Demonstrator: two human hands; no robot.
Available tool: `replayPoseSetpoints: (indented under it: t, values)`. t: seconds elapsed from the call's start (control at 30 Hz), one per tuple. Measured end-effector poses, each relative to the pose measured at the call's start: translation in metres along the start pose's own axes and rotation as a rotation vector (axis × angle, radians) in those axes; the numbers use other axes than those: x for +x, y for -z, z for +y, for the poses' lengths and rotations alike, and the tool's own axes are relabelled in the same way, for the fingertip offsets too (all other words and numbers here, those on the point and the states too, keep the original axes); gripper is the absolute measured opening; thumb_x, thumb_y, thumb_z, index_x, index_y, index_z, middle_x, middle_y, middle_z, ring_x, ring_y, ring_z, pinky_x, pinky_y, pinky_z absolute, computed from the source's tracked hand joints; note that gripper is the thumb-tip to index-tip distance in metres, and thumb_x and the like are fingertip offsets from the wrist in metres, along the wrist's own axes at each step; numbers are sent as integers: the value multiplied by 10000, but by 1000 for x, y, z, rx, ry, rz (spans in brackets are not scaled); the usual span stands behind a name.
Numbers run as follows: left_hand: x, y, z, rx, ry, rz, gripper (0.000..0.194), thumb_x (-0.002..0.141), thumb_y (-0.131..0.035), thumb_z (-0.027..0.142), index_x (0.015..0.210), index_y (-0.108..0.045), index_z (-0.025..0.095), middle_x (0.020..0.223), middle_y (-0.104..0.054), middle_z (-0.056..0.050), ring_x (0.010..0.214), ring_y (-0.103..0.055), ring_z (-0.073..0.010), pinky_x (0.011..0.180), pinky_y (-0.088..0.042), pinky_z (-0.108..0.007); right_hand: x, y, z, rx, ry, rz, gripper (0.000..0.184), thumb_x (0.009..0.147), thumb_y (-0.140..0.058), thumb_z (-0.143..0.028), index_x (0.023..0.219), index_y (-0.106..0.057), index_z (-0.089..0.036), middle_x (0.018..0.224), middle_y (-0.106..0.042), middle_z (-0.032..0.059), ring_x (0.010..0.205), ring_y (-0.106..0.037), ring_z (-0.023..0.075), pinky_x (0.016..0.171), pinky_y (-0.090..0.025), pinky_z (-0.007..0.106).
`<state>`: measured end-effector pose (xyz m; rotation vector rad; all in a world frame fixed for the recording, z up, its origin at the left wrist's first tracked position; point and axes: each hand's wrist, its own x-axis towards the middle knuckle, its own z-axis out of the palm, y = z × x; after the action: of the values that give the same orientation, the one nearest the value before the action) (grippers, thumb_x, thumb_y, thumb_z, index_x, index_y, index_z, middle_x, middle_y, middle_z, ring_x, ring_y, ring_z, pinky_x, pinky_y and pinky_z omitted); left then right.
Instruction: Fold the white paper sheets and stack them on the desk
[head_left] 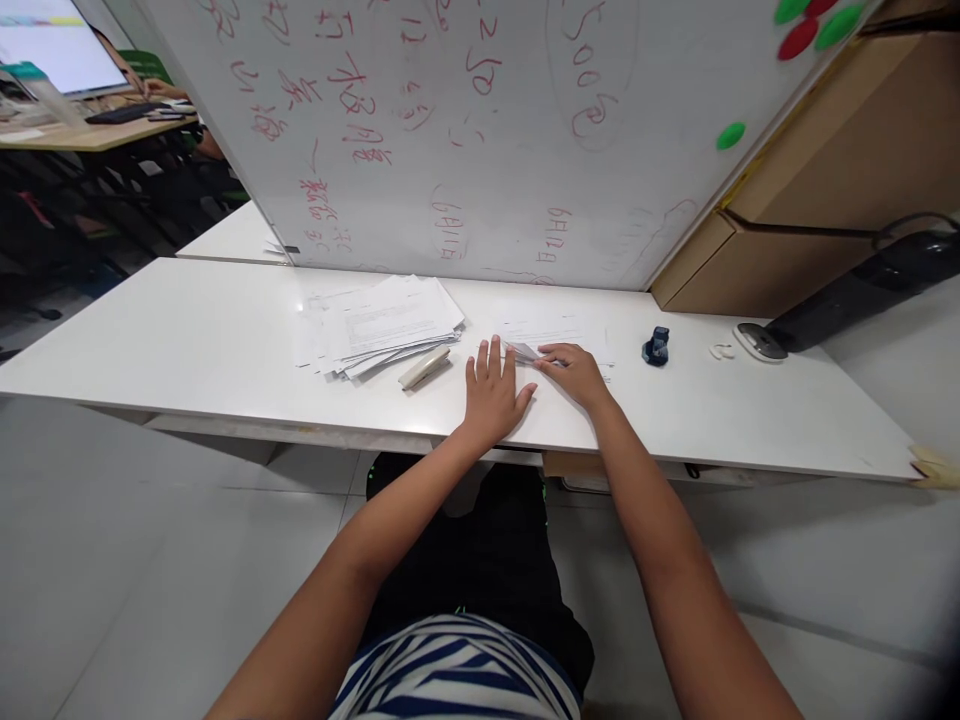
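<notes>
- Paper sheets (555, 328) on white table (697, 415), a raised bit between the hands.
- Right hand (576, 375): fingers appear pinched on paper. Left hand (491, 392): flat, fingers spread, no grasp.
- Step, judged: handling the raised edge; next move probably calls for a steady left palm.
- Margins: beige stapler-like object (425, 368) near left; dark-blue item (657, 346) farther right; whiteboard (495, 170) limits reach behind.

250, 6月11日, 6月12日, red on whiteboard (510, 165)
</notes>
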<state>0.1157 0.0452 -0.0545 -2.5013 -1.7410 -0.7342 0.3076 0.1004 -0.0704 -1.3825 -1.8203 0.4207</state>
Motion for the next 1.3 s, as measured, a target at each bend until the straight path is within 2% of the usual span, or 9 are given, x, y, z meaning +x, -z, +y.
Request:
replayPoseSetpoints:
  t: [0.23,0.6,0.87,0.97,1.13,1.3]
  values:
    - [-1,2,1,0,-15,-2,647,920,-440,461,1443,-322,100,1581,-134,-192,1468,-37,-332,1156,-109,-538,0,0,1,3,-8,5,131,780,-677,-400,780,-736,-283,1046,-726,6,1066,-610,239,960,-461,431]
    - [-1,3,0,19,22,-7,498,904,-474,446,1320,-466,171,1574,-190,-160,1462,-81,-345,1139,-138,-573,-1,0,1,-4,7,0,153,790,-668,-419,782,-734,-282,1056,-721,11,1072,-605,246,979,-448,452]
    - [4,-4,-4,-29,96,-53,538,894,-483,470,1336,-445,166,1556,-209,-182,1454,-88,-362,1131,-178,-568,-2,1,-2,-14,14,-4,131,787,-678,-390,774,-734,-272,1056,-723,15,1065,-608,249,974,-450,449]
    - [7,-6,-6,-47,120,-88,539,899,-460,503,1353,-444,214,1548,-244,-157,1451,-102,-367,1123,-188,-586,-2,1,-3,-33,20,-8,135,789,-674,-392,763,-732,-273,1059,-723,14,1065,-609,255,965,-454,454]
    - [9,-10,-6,-34,100,-108,629,894,-422,578,1434,-377,257,1573,-191,-130,1454,-65,-381,1121,-154,-615,-2,1,-3,-69,35,-11,151,798,-660,-404,768,-728,-272,1068,-721,16,1062,-610,261,960,-450,453]
    - [9,-9,-3,-3,94,-140,675,895,-399,604,1473,-332,261,1586,-149,-129,1457,-35,-381,1122,-123,-614,-4,1,-14,-211,72,-22,217,812,-645,-446,909,-720,-268,1077,-714,31,1055,-609,267,931,-432,444]
